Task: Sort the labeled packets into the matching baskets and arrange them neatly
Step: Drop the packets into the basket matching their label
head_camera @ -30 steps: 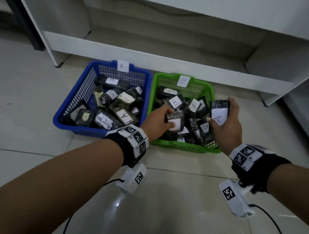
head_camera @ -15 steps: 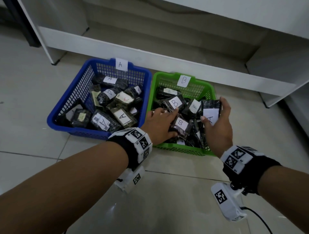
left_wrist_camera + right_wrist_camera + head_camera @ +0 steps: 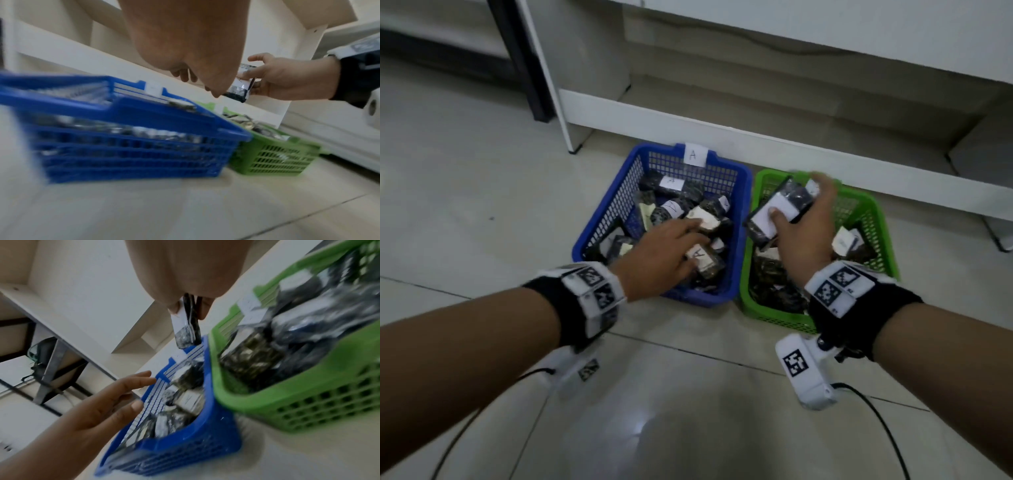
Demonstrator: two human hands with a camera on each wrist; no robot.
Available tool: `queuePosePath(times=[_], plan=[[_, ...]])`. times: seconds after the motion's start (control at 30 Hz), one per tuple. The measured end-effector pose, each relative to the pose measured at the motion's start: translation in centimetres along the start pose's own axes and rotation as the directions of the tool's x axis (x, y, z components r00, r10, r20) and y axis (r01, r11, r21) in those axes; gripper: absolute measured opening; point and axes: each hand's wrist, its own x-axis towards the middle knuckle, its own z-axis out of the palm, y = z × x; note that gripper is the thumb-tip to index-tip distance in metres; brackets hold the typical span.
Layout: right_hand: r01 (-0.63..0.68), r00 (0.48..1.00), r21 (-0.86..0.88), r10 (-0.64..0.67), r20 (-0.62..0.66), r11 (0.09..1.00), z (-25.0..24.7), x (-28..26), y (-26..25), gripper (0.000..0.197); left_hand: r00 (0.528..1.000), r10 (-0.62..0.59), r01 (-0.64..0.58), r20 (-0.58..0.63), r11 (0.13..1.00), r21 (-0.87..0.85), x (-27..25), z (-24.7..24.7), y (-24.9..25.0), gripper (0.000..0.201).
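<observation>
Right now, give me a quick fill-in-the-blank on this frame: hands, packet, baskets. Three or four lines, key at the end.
1. The right hand grips a packet above the ____ basket.
2. The left hand, fingers straight, reaches into the ____ basket.
3. The paper tag on the blue basket's far rim reads ____.
4. Both baskets stand on the tiled ____.

Missing words: green; blue; A; floor

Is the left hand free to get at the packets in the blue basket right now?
Probably yes. The left hand is open, holds nothing, and hovers over the blue basket, whose top is uncovered. The right hand, gripping a packet, is over the green basket, out of the way.
</observation>
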Motion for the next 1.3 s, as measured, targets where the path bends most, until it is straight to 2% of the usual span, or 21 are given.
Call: queuePosePath(times=[0.07, 0.17, 0.3, 0.4, 0.5, 0.63, 0.7, 0.77, 0.83, 0.9, 1.03, 1.1, 1.2, 1.3], plan=[[-0.028, 0.997, -0.002, 0.028, 0.071, 1.000, 3.1, -1.2, -0.9, 0.049, 0.998, -0.067, 0.067, -0.015, 0.995, 0.068, -3.2, -1.5, -3.2, 0.039], [-0.118, 0.986, 0.052, 0.110, 0.128, 0.992, 7.1, -3.2, -2.0, 0.045, 0.984, -0.179, 0.175, 0.020, 0.976, 0.128, -7.5, -3.0, -7.2, 0.050], [-0.230, 0.970, 0.083, 0.221, 0.104, 0.970, 11.3, -4.4, -4.1, 0.035, 0.968, -0.227, 0.209, 0.106, 0.965, 0.158, -11.4, -2.9, -10.5, 0.054], [-0.266, 0.962, 0.130, 0.255, 0.097, 0.955, 14.4, -4.2, -5.5, 0.031, 0.925, -0.292, 0.273, 0.244, 0.956, 0.107, -12.7, -2.4, -10.8, 0.062], [-0.296, 0.950, 0.059, 0.287, 0.122, 0.953, 17.1, -3.5, -5.9, 0.033, 0.929, -0.302, 0.288, 0.211, 0.953, 0.095, -12.8, -1.7, -10.2, 0.063], [-0.299, 0.949, -0.029, 0.301, 0.096, 0.954, 20.1, -3.6, -5.9, 0.016, 0.954, -0.258, 0.235, 0.151, 0.960, 0.153, -12.8, -1.6, -10.9, 0.063], [-0.263, 0.952, -0.156, 0.282, 0.118, 0.952, 20.7, -4.2, -5.4, 0.025, 0.955, -0.248, 0.215, 0.161, 0.956, 0.199, -12.8, -1.8, -11.2, 0.064], [-0.197, 0.940, -0.331, 0.274, 0.204, 0.923, 20.4, -4.7, -4.5, 0.037, 0.951, -0.257, 0.214, 0.170, 0.948, 0.235, -12.9, -1.7, -11.2, 0.063], [-0.122, 0.909, -0.549, 0.316, 0.273, 0.827, 19.4, -5.0, -4.1, 0.039, 0.950, -0.261, 0.212, 0.173, 0.942, 0.261, -12.8, -1.6, -10.9, 0.062], [-0.064, 0.886, -0.661, 0.347, 0.308, 0.748, 18.9, -5.1, -4.0, 0.038, 0.948, -0.273, 0.225, 0.164, 0.938, 0.263, -12.8, -1.8, -10.6, 0.058], [0.042, 0.883, -0.730, 0.316, 0.347, 0.682, 19.5, -5.1, -4.3, 0.042, 0.944, -0.311, 0.282, 0.108, 0.934, 0.222, -12.4, -2.4, -10.2, 0.048], [0.077, 0.884, -0.749, 0.301, 0.356, 0.658, 19.7, -5.6, -4.4, 0.050, 0.942, -0.322, 0.298, 0.096, 0.932, 0.205, -12.4, -2.4, -10.3, 0.046], [0.176, 0.896, -0.718, 0.192, 0.400, 0.673, 19.1, -6.2, -4.9, 0.063, 0.949, -0.302, 0.286, 0.090, 0.946, 0.152, -12.0, -3.0, -10.8, 0.042], [0.310, 0.874, -0.667, 0.073, 0.480, 0.677, 17.5, -7.2, -5.6, 0.063, 0.956, -0.274, 0.250, 0.102, 0.947, 0.201, -11.6, -3.4, -11.3, 0.047]])
